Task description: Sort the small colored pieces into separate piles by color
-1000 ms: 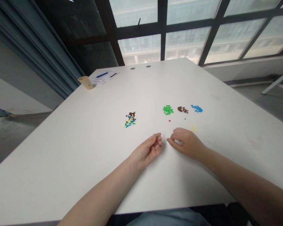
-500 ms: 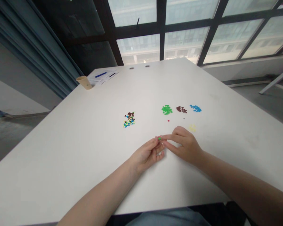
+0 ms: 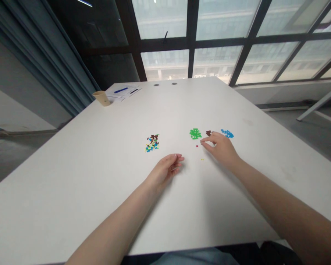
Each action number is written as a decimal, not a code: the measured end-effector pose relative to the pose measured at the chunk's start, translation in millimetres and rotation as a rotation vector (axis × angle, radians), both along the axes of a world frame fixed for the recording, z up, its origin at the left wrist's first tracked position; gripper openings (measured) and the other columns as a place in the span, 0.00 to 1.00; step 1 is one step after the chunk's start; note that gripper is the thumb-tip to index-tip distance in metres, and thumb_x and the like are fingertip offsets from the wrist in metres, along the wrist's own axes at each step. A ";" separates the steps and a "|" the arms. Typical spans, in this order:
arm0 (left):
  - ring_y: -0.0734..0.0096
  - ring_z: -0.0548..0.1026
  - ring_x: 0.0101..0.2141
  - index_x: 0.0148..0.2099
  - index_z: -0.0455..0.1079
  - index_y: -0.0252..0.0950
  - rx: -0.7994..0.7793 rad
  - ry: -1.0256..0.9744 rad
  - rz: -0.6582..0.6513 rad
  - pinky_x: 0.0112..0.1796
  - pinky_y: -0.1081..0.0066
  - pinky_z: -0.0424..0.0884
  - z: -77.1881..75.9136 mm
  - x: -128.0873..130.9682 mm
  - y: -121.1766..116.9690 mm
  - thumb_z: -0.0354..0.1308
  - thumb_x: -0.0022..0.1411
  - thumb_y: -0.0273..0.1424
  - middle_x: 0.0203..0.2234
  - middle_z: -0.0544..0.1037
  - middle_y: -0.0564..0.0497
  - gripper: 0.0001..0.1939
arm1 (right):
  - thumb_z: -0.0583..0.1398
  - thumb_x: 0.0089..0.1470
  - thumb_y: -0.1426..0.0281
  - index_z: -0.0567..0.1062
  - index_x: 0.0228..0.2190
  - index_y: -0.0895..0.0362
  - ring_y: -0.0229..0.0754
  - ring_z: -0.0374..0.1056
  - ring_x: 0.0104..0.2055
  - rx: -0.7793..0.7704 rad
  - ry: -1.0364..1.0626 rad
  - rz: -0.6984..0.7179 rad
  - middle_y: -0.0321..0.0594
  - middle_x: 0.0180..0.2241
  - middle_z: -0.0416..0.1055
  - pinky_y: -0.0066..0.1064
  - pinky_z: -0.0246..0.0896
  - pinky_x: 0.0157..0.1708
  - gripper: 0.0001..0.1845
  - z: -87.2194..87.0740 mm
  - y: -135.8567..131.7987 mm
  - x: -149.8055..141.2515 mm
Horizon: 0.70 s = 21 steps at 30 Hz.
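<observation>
- On the bench (image 3: 71,176), a row of three heaps of small pieces (image 3: 195,134), with the right hand (image 3: 220,147) just before it
- Left of the row, a lone heap (image 3: 152,143), with the left hand (image 3: 164,170) before it
- At the far edge, a cup (image 3: 102,98) beside papers (image 3: 124,92)

The head-worn camera is looking forward and down over the white tabletop (image 3: 71,191) from its near edge, facing the window (image 3: 165,64) at 12 o'clock, and is sitting close enough to frame the left hand (image 3: 164,171) at 6 o'clock and the right hand (image 3: 219,149) at 4 o'clock.

green pieces (image 3: 195,134), blue pieces (image 3: 227,133), one mixed multicoloured heap (image 3: 152,143)
</observation>
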<state>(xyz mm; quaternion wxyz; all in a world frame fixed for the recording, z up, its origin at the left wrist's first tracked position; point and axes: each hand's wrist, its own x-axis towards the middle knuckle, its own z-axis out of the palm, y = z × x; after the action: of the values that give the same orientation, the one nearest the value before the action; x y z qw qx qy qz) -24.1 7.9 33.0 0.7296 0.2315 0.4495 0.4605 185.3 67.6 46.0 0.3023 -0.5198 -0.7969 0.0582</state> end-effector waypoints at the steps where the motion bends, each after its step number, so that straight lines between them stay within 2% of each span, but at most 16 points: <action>1: 0.79 0.71 0.25 0.33 0.71 0.32 0.051 0.051 0.037 0.27 0.78 0.65 0.5 -5.0 4.4 0.61 0.51 0.32 0.31 0.76 0.48 0.09 | 0.57 0.50 0.69 0.77 0.29 0.54 0.42 0.63 0.33 -0.044 -0.062 -0.040 0.39 0.27 0.66 0.32 0.55 0.34 0.08 -2.5 11.6 4.0; 5: 0.81 0.69 0.25 0.32 0.70 0.33 0.202 0.201 0.202 0.27 0.80 0.64 -2.7 -23.8 19.9 0.64 0.45 0.36 0.28 0.76 0.50 0.13 | 0.56 0.50 0.71 0.78 0.29 0.55 0.43 0.63 0.38 -0.179 -0.221 -0.168 0.42 0.32 0.69 0.31 0.54 0.35 0.10 -21.1 45.1 6.9; 10: 0.82 0.68 0.24 0.32 0.70 0.33 0.195 0.202 0.266 0.26 0.80 0.62 -8.3 -33.1 28.1 0.64 0.42 0.39 0.28 0.76 0.51 0.17 | 0.55 0.51 0.70 0.78 0.28 0.56 0.43 0.65 0.37 -0.206 -0.244 -0.236 0.44 0.33 0.70 0.31 0.54 0.32 0.11 -38.7 58.3 -0.6; 17: 0.81 0.68 0.23 0.32 0.70 0.33 0.201 0.197 0.247 0.25 0.79 0.62 -4.7 -27.4 25.3 0.64 0.42 0.39 0.30 0.76 0.50 0.17 | 0.56 0.51 0.67 0.78 0.30 0.55 0.43 0.65 0.36 -0.199 -0.256 -0.289 0.44 0.34 0.70 0.30 0.53 0.30 0.10 -44.0 61.2 -3.7; 21: 0.81 0.67 0.23 0.32 0.70 0.34 0.224 0.216 0.270 0.26 0.79 0.62 -2.9 -34.6 29.6 0.63 0.43 0.39 0.30 0.75 0.50 0.16 | 0.54 0.52 0.68 0.77 0.31 0.56 0.44 0.64 0.37 -0.168 -0.254 -0.294 0.45 0.34 0.70 0.31 0.53 0.30 0.11 -38.0 56.3 -2.2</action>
<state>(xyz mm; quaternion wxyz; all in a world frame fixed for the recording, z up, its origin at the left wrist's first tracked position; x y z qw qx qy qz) -58.7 37.4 30.1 0.5786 0.2969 0.4981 0.5735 183.1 124.0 8.0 0.1601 -0.6572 -0.7364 0.0137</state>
